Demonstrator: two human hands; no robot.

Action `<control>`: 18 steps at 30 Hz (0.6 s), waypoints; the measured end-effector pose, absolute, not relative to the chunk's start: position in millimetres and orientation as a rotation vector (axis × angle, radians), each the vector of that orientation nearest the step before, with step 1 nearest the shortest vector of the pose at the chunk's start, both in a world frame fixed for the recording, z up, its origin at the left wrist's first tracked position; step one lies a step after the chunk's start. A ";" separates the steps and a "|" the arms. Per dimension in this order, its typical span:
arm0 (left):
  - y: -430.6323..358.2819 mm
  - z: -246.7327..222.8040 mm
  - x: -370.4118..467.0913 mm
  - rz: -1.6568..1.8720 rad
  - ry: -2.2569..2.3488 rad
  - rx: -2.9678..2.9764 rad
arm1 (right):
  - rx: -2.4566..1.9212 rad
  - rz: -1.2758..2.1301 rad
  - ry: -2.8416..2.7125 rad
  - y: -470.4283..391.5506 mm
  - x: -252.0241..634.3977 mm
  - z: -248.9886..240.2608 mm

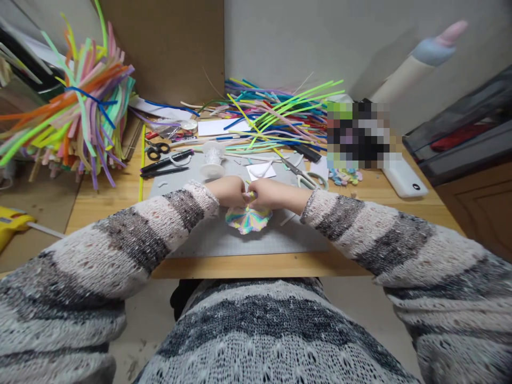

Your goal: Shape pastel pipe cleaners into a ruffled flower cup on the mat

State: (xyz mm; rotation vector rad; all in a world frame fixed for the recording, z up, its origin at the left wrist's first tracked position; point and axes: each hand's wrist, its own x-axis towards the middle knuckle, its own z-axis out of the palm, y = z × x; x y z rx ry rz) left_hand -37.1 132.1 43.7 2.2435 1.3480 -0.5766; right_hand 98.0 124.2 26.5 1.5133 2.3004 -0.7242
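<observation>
Between my hands, over the grey cutting mat (208, 242), is a pastel multicoloured fan-shaped piece (248, 220), seemingly made of pipe cleaners. My left hand (229, 191) and my right hand (269, 193) meet at its narrow top, both with curled fingers pinching there. The wide wavy edge of the piece points toward my body. Just behind the hands lies a small white card (261, 170) with a pale curved strip on it. A spool of clear thread (213, 159) stands beyond my left hand. Scissors with pale handles (298, 172) lie beyond my right hand.
Loose pipe cleaners (280, 114) are heaped along the back wall. A large tied bundle of pipe cleaners (86, 101) stands at left, above a yellow glue gun (14, 221). Black scissors (157, 150) and pens (167, 163) lie left. At right is a white device (406, 176).
</observation>
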 end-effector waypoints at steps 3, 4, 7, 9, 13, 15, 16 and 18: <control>131.4 45.5 -35.0 -0.616 1.344 2.221 | 1.500 -0.720 2.289 124.6 95.9 26.9; 130.9 46.7 -33.5 -0.630 1.351 2.216 | 1.494 -0.721 2.285 124.9 95.2 27.1; 129.7 50.5 -27.8 -0.669 1.372 2.208 | 1.488 -0.722 2.276 125.5 93.6 28.3; 129.4 52.2 -23.9 -0.686 1.374 2.202 | 1.495 -0.725 2.273 125.3 92.6 29.0; 129.1 52.2 -18.2 -0.673 1.381 2.194 | 1.515 -0.746 2.282 123.1 90.4 28.4; 128.5 50.7 -16.9 -0.657 1.392 2.181 | 1.535 -0.749 2.295 121.2 89.6 26.8; 128.1 49.6 -16.7 -0.646 1.398 2.169 | 1.548 -0.746 2.301 120.0 89.4 25.8; 127.0 47.2 -17.1 -0.611 1.397 2.135 | 1.581 -0.736 2.309 117.1 89.2 23.9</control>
